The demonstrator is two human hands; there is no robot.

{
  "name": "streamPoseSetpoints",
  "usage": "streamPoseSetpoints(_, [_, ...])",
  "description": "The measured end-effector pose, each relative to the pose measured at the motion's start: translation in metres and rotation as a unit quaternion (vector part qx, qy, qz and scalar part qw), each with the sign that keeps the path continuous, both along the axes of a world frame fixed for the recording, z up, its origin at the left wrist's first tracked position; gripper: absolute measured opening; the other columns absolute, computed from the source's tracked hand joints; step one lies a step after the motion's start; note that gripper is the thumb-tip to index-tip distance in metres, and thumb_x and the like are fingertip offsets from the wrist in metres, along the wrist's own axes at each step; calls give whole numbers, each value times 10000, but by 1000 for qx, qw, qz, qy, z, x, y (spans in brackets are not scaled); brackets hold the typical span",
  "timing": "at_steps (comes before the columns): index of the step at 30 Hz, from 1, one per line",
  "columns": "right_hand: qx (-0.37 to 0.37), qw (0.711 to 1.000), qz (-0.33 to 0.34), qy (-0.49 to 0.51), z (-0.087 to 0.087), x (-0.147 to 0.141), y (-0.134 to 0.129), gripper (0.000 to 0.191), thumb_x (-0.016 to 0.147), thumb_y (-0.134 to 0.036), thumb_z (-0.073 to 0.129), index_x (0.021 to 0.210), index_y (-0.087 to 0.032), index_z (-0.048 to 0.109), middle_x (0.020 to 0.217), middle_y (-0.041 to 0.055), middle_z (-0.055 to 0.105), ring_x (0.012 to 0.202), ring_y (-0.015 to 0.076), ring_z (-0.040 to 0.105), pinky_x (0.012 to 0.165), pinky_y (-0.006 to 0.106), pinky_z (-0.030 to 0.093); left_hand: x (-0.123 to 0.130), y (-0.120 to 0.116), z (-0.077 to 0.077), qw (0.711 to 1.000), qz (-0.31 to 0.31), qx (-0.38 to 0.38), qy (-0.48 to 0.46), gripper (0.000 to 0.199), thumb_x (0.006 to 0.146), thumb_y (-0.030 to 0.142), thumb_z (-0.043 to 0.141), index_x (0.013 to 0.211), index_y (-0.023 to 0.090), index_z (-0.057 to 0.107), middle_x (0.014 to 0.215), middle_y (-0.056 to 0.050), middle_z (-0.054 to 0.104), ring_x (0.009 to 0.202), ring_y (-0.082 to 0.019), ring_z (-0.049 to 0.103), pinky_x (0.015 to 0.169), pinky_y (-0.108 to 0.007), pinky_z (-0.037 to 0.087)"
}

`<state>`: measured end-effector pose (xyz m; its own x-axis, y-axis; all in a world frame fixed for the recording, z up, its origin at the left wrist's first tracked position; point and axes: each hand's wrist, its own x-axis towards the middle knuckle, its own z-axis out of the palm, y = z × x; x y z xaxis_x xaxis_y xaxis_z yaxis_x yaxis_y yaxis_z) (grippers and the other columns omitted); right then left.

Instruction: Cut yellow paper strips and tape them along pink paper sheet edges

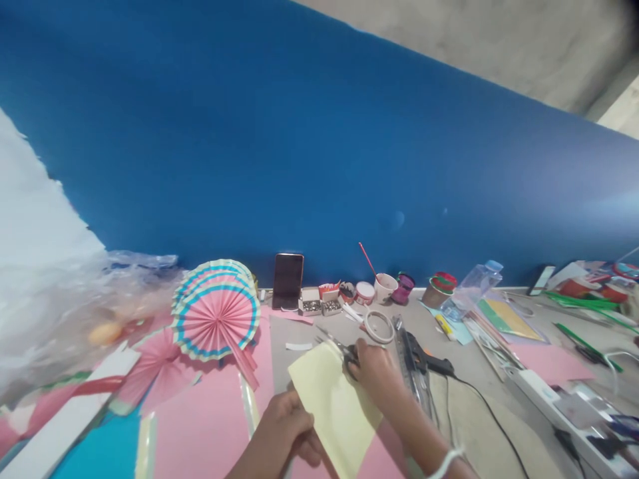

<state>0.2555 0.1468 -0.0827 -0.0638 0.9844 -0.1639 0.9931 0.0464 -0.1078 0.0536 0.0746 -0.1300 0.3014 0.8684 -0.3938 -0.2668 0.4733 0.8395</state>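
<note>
Here, the right hand's (373, 367) fingers are curled round dark-handled scissors (349, 357) at the far edge of a pale yellow sheet (335, 409), which the left hand (288, 426) pinches by its left side, over pink paper (200, 426).

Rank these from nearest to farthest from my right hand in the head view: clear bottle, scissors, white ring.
Nearest to your right hand first:
1. Scissors: in its grip, blades pointing left.
2. White ring: just beyond the hand.
3. Clear bottle: farther off, right, towards the blue wall.
</note>
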Motion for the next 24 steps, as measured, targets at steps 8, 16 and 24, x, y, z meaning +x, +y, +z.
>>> streamPoseSetpoints(8, [16, 991, 17, 132, -20, 13, 8, 67, 854, -107, 701, 825, -164, 678, 1023, 97, 703, 873, 196, 659, 700, 257, 364, -3, 0, -6, 1000, -8, -5, -21, 334, 730, 214, 679, 1017, 64, 761, 711, -122, 783, 551, -205, 721, 535, -286, 564])
streamPoseSetpoints(16, [48, 978, 0, 205, 18, 0, 21, 189, 892, -182, 643, 1059, -204, 730, 931, 43, 761, 838, 198, 676, 716, 277, 357, -3, 0, -2, 1000, -6, -2, -24, 358, 713, 225, 683, 1027, 67, 755, 735, -124, 786, 559, -197, 712, 554, -287, 568])
streamPoseSetpoints(24, [96, 943, -21, 317, 29, -81, 117, 468, 817, -437, 805, 1191, -203, 648, 1131, 66, 734, 1012, 226, 699, 831, 303, 456, -3, 1, -9, 999, -12, 3, -37, 351, 694, 256, 692, 989, 77, 758, 731, -148, 793, 555, -205, 713, 546, -293, 568])
